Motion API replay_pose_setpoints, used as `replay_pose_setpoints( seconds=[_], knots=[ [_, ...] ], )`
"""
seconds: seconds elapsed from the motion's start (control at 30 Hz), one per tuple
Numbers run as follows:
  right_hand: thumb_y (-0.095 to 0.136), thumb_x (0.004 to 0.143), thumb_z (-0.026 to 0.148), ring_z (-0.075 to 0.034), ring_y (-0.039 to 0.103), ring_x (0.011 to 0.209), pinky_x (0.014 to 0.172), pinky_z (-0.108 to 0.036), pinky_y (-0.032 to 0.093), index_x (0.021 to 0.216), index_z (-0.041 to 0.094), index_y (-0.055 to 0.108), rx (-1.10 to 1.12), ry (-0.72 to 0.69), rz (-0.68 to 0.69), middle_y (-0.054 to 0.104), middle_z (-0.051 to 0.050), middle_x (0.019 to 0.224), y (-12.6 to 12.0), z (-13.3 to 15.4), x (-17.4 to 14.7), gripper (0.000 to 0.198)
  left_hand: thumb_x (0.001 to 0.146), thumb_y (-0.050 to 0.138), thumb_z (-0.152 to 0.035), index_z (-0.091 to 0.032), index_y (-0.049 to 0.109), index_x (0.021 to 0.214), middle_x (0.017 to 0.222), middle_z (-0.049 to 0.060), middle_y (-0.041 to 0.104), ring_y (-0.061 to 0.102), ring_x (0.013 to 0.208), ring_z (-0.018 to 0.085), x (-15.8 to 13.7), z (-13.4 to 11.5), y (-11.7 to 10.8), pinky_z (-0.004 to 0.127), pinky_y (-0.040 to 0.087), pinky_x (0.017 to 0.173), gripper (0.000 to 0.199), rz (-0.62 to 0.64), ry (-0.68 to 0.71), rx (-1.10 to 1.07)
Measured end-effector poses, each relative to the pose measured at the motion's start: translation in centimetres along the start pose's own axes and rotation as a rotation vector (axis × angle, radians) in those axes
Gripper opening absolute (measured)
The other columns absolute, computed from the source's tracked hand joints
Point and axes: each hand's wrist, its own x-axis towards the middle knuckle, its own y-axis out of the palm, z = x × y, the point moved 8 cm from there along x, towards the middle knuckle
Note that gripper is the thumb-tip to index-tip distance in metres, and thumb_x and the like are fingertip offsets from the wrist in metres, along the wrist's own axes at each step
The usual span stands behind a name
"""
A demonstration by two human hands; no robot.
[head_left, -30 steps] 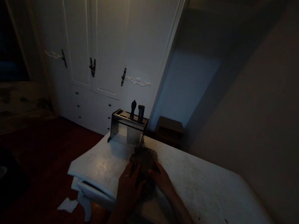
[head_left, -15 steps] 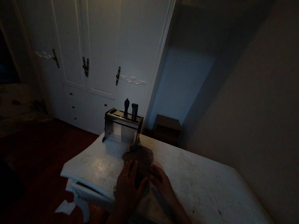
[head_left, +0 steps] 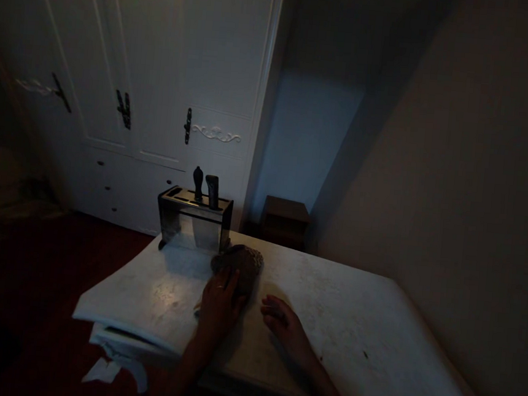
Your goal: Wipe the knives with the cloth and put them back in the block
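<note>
Low in the centre of the frame, the right hand [head_left: 281, 320] is lying on the white table [head_left: 372, 337], fingers loosely spread, holding nothing. Just left, the left hand [head_left: 218, 300] is resting with fingers wide over a dark round object [head_left: 242, 262]. Beyond it, a knife block [head_left: 193, 219] is standing before a white wardrobe [head_left: 163, 78].

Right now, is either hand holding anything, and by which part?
The left hand rests on the near end of a dark loaf-like object; a closed grip cannot be told. The right hand holds nothing.
</note>
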Motion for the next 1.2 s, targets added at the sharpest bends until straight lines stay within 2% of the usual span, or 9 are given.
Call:
replay_pose_setpoints(
  seconds=[0.13,0.27,0.37,0.47,0.57,0.7,0.77,0.97,1.2],
  knots=[
    [0.070,0.077,0.048,-0.025,0.061,0.112,0.098,-0.046,0.046,0.119,0.027,0.061,-0.004,-0.005,-0.022,0.063,-0.011,0.124,-1.9,0.2,-0.9,0.047,0.083,0.056,-0.021,-0.012,0.055,0.131,0.139,0.021,0.049,0.036,0.134,0.041,0.1,-0.9,-1.5,0.059,0.037,0.102,0.049,-0.124,0.008,0.040],
    [0.070,0.077,0.049,-0.025,0.063,0.107,0.094,-0.045,0.049,0.116,0.026,0.062,-0.049,-0.035,-0.033,0.066,-0.011,0.118,-4.6,0.6,-1.2,0.046,0.086,0.051,-0.018,-0.013,0.056,0.124,0.127,0.018,0.056,0.048,0.124,0.031,-1.5,-5.1,-3.3,0.048,0.043,0.100,0.038,-0.263,0.112,-0.176],
    [0.069,0.077,0.050,-0.024,0.065,0.102,0.091,-0.043,0.052,0.114,0.024,0.063,-0.117,-0.079,-0.045,0.067,-0.011,0.115,-7.5,1.6,-0.6,0.046,0.088,0.047,-0.017,-0.017,0.061,0.103,0.100,0.010,0.065,0.061,0.096,0.021,-2.1,-8.1,-1.5,0.034,0.050,0.085,0.020,-0.102,0.142,-0.433],
    [0.069,0.075,0.053,-0.024,0.067,0.096,0.090,-0.043,0.053,0.111,0.023,0.064,-0.178,-0.119,-0.125,0.069,-0.011,0.111,-11.4,2.4,0.2,0.047,0.086,0.049,-0.019,-0.018,0.057,0.080,0.076,0.004,0.062,0.059,0.070,0.016,-2.2,-9.7,2.4,0.027,0.047,0.066,0.010,0.180,0.066,-0.559],
    [0.070,0.071,0.057,-0.025,0.068,0.093,0.090,-0.044,0.052,0.105,0.020,0.066,-0.203,-0.103,-0.254,0.071,-0.012,0.104,-15.7,2.0,0.5,0.050,0.083,0.053,-0.023,-0.018,0.055,0.075,0.071,0.002,0.061,0.056,0.066,0.015,-1.9,-10.1,5.1,0.027,0.042,0.062,0.010,0.366,0.000,-0.619],
    [0.071,0.066,0.061,-0.026,0.069,0.080,0.079,-0.043,0.056,0.094,0.018,0.067,-0.156,-0.052,-0.413,0.074,-0.012,0.089,-19.3,0.3,0.1,0.052,0.084,0.052,-0.027,-0.017,0.054,0.075,0.073,0.003,0.060,0.056,0.069,0.016,-1.3,-9.8,5.9,0.027,0.040,0.064,0.013,0.417,-0.082,-0.675],
    [0.067,0.069,0.060,-0.025,0.068,0.076,0.075,-0.042,0.056,0.092,0.017,0.067,-0.181,-0.055,-0.419,0.073,-0.011,0.086,-19.4,-0.1,0.1,0.048,0.084,0.051,-0.028,-0.017,0.054,0.075,0.074,0.003,0.060,0.056,0.070,0.017,-1.3,-9.8,5.8,0.028,0.040,0.065,0.014,0.424,-0.080,-0.671],
    [0.058,0.079,0.041,-0.023,0.067,0.089,0.085,-0.039,0.053,0.097,0.018,0.068,-0.516,-0.143,-0.311,0.071,-0.010,0.099,-17.5,0.7,0.1,0.031,0.086,0.049,-0.028,-0.018,0.058,0.081,0.082,0.005,0.064,0.058,0.076,0.018,-1.7,-10.0,5.7,0.030,0.042,0.071,0.014,0.433,-0.052,-0.631],
    [0.054,0.081,0.039,-0.022,0.067,0.087,0.082,-0.037,0.055,0.099,0.018,0.067,-0.553,-0.175,-0.288,0.071,-0.010,0.099,-17.2,1.2,-0.1,0.030,0.088,0.048,-0.030,-0.018,0.059,0.082,0.085,0.006,0.065,0.059,0.079,0.019,-1.8,-10.1,5.9,0.032,0.044,0.074,0.017,0.449,-0.012,-0.610]
  ],
)
